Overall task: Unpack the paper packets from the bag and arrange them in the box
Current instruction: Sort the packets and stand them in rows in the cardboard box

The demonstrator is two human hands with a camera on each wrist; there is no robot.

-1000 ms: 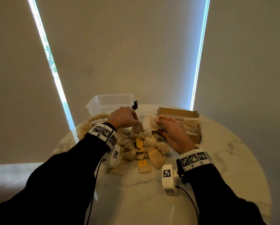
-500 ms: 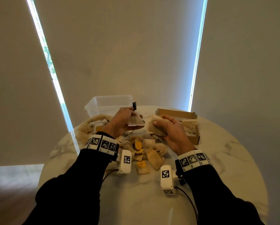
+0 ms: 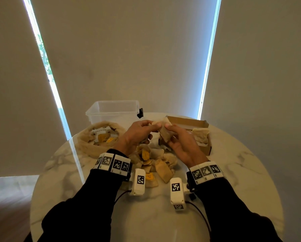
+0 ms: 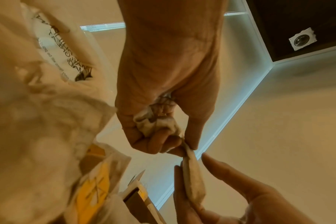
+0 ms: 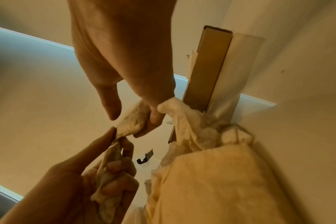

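The room is dim. Daylight enters only through two bright slits (image 3: 46,74) beside the drawn blinds (image 3: 125,55), which bend outward from wide-angle distortion. Both wrist views carry a warm yellow cast; the cloth bag (image 4: 38,128) close to the left wrist lens is blurred and soft.

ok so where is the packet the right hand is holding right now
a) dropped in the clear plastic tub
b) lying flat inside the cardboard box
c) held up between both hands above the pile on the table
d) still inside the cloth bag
c: the right hand holds the paper packet in the air while the left hand pinches its top corner, above the pile of packets and short of the cardboard box.
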